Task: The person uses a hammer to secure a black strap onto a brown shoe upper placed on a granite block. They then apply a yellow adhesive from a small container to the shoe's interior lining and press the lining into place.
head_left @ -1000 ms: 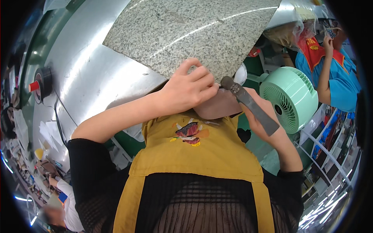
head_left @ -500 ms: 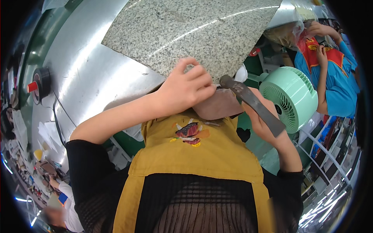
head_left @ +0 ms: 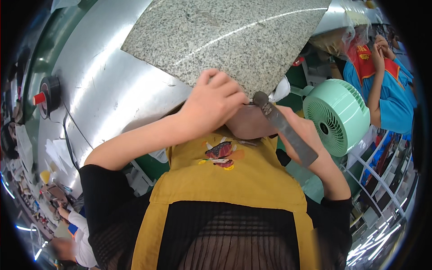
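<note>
At the near edge of a speckled granite slab point(head_left: 225, 40), my left hand point(head_left: 213, 99) is closed with bent fingers on the upper edge of a brownish-pink piece point(head_left: 252, 123) that looks like leather. That piece hangs over the slab's edge, just above my mustard apron point(head_left: 225, 184). My right hand point(head_left: 301, 128) is closed round a dark metal hammer point(head_left: 290, 132). Its rounded face is by my left fingertips, and its long flat end points toward me. The handle is hidden behind the head and my hand.
A mint-green fan point(head_left: 339, 117) stands close by my right forearm. The slab lies on a shiny metal bench point(head_left: 94, 76), where a black spool-like thing point(head_left: 49, 96) with a red tip sits at the left. A co-worker in a blue shirt point(head_left: 391, 108) is at the far right.
My right hand and the hammer have shifted slightly left, the flat end most. My left hand has moved a little over the brownish-pink piece. The co-worker's hands at the right have come together.
</note>
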A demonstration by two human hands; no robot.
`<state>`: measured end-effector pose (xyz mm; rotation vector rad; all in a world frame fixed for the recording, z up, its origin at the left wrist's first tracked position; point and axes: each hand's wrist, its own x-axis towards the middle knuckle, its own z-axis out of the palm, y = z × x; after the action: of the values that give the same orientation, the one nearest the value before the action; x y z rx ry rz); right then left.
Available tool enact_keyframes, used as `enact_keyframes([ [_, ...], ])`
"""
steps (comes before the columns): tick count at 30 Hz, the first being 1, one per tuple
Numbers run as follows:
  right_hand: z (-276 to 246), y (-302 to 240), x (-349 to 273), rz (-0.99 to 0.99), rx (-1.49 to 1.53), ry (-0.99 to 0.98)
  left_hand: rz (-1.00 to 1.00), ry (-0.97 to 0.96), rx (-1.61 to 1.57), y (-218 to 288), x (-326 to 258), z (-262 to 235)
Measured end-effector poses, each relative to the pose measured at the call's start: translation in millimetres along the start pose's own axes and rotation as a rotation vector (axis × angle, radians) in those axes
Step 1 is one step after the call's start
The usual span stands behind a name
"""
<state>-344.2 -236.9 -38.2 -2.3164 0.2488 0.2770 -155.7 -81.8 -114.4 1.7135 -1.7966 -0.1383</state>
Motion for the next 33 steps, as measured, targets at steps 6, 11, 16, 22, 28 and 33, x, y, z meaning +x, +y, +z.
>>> enact_keyframes([
  [6, -2.6, -0.7, 2.4, 0.003, 0.075, 0.083, 0.177, -0.001, 0.245, 5.4, -7.1, -0.4],
  [11, -0.1, -9.9, 5.3, 0.038, -0.042, -0.052, 0.011, -0.018, 0.026, -0.5, -7.4, -6.5],
  [16, -10.2, -10.0, 8.8, 0.076, 0.17, 0.023, 0.141, -0.002, 0.114, -4.3, -11.3, -5.6],
  [22, -1.0, -6.5, 13.0, -0.001, 0.046, -0.02, 0.165, 0.028, 0.138, -3.9, -11.8, -5.0],
  [28, -0.8, -16.1, 15.0, -0.034, 0.018, 0.014, 0.15, 0.031, 0.196, -0.9, -14.0, -3.0],
  [33, -1.1, -12.7, 15.3, -0.007, 0.069, -0.028, -0.023, 0.014, -0.073, -6.5, -14.9, -8.4],
])
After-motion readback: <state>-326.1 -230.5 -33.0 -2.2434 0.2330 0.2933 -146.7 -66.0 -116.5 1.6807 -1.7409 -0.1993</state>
